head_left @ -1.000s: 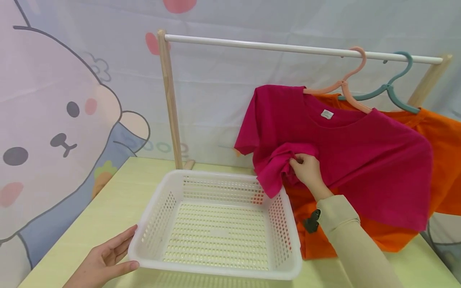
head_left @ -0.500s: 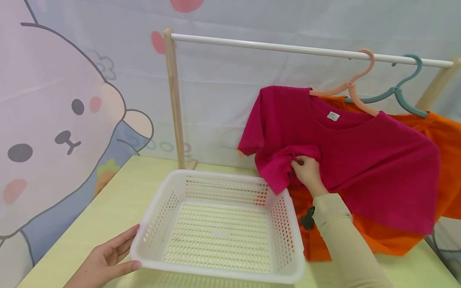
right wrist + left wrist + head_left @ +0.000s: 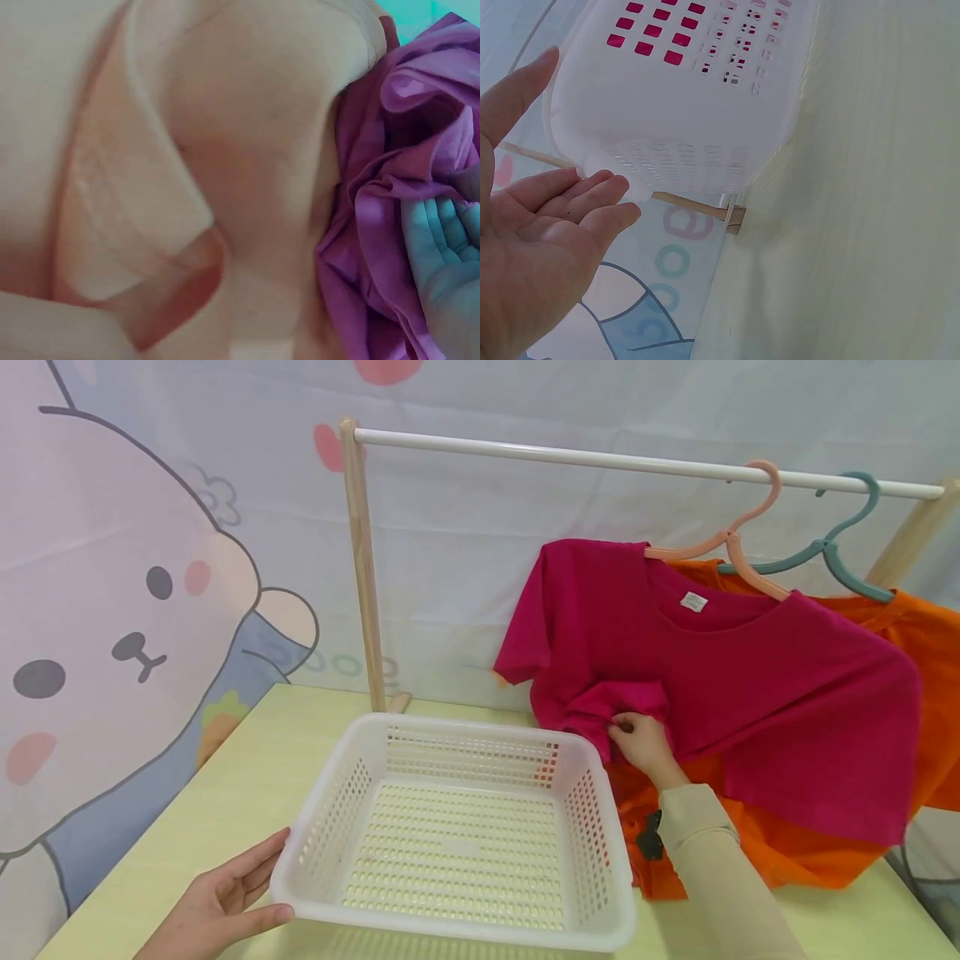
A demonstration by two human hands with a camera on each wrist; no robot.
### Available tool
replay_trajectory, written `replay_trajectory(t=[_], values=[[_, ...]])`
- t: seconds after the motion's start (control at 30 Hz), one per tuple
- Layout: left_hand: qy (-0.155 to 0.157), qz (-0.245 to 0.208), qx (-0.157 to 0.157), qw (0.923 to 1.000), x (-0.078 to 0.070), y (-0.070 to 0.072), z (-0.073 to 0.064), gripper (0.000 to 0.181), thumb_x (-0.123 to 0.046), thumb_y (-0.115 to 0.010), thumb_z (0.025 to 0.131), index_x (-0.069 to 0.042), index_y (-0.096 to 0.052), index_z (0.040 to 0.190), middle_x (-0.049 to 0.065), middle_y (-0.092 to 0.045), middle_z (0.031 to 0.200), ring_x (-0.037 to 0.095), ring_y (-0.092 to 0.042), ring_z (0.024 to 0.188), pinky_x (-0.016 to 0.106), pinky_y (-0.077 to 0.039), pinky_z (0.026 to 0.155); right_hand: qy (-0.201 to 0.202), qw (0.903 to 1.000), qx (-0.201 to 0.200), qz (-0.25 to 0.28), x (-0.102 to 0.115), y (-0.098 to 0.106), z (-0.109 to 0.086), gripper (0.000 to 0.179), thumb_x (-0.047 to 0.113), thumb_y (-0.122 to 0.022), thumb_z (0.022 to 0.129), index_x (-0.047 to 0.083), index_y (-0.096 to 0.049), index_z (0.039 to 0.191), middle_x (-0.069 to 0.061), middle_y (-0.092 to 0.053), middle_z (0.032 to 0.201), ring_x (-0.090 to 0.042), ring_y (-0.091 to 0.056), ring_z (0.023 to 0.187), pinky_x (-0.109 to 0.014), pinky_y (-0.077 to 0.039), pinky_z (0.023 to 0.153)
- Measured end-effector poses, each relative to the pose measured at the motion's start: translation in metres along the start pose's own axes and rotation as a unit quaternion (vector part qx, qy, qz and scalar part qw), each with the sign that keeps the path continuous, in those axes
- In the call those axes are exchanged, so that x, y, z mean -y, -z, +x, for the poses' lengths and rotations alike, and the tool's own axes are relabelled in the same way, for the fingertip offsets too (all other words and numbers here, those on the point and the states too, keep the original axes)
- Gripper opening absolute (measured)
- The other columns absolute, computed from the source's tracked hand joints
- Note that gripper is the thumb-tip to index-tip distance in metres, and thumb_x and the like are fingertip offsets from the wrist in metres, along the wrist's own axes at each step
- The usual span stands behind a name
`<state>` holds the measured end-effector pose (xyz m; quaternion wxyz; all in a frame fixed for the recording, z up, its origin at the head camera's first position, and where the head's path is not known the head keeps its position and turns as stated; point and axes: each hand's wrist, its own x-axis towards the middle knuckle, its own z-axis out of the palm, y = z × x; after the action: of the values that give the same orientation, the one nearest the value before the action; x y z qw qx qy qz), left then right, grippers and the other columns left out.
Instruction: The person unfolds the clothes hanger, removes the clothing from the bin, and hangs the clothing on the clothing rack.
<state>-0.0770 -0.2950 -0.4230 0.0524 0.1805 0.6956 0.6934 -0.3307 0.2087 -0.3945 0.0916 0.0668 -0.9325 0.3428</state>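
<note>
A magenta T-shirt point(image 3: 780, 685) hangs from a pink hanger point(image 3: 738, 556) on the rail. My right hand point(image 3: 645, 747) pinches a bunched fold of its lower left part, just behind the basket's right side. Folds of the shirt point(image 3: 375, 247) lie around the fingers in the right wrist view. A white plastic basket point(image 3: 457, 929) with perforated walls stands on the table, nothing inside it. At its front left corner my left hand point(image 3: 217, 897) touches the rim, thumb and fingers spread apart; the left wrist view shows those fingers relaxed alongside the basket wall point(image 3: 667, 105).
Behind the magenta shirt an orange T-shirt point(image 3: 933, 693) hangs on a teal hanger point(image 3: 825, 547). The white rail point(image 3: 555, 453) runs between wooden posts point(image 3: 360, 560). A cartoon-printed cloth point(image 3: 112, 568) covers the back wall. Pale yellow table point(image 3: 225, 793) surface shows left of the basket.
My right hand has moved down slightly with the pinched fold, and the loose cloth no longer drapes over the basket's back right corner. The left hand stays at the basket; the view has shifted a little.
</note>
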Motion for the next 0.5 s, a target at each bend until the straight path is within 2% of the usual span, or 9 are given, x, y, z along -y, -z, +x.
replay_trajectory(t=[0.1, 0.27, 0.4, 0.5], values=[[-0.001, 0.002, 0.0, 1.0, 0.001, 0.001, 0.001, 0.073, 0.008, -0.059, 0.09, 0.014, -0.013, 0.147, -0.022, -0.044, 0.141, -0.007, -0.044, 0.126, 0.015, -0.046, 0.094, -0.012, 0.9997, 0.016, 0.016, -0.004, -0.003, -0.002, 0.032, 0.009, -0.055, 0.093, -0.014, -0.06, 0.115, -0.029, -0.063, 0.112, -0.034, -0.063, 0.091, -0.039, -0.053, 0.078], [-0.002, 0.0, 0.002, 1.0, 0.002, 0.001, 0.001, 0.072, 0.008, -0.059, 0.091, 0.012, -0.014, 0.147, -0.023, -0.043, 0.142, -0.007, -0.043, 0.126, 0.015, -0.045, 0.095, -0.03, 0.9969, 0.056, 0.046, -0.011, -0.009, -0.006, 0.032, 0.006, -0.055, 0.094, -0.017, -0.058, 0.115, -0.03, -0.064, 0.106, -0.024, -0.067, 0.072, -0.033, -0.057, 0.069], [-0.007, 0.006, 0.0, 1.0, 0.001, 0.001, 0.001, 0.071, 0.01, -0.058, 0.09, 0.013, -0.016, 0.147, -0.023, -0.044, 0.141, -0.007, -0.043, 0.126, 0.014, -0.045, 0.095, -0.032, 0.9952, 0.07, 0.06, -0.014, -0.012, -0.008, 0.029, 0.004, -0.055, 0.094, -0.018, -0.057, 0.113, -0.03, -0.064, 0.102, -0.022, -0.068, 0.069, -0.035, -0.059, 0.069], [-0.002, 0.029, -0.009, 0.9995, 0.001, 0.001, 0.002, 0.071, 0.01, -0.059, 0.089, 0.015, -0.016, 0.146, -0.024, -0.044, 0.139, -0.009, -0.043, 0.124, 0.012, -0.044, 0.094, -0.028, 0.9943, 0.074, 0.071, -0.012, -0.011, -0.008, 0.029, 0.004, -0.057, 0.093, -0.018, -0.057, 0.113, -0.029, -0.065, 0.099, -0.023, -0.068, 0.07, -0.036, -0.059, 0.069]])
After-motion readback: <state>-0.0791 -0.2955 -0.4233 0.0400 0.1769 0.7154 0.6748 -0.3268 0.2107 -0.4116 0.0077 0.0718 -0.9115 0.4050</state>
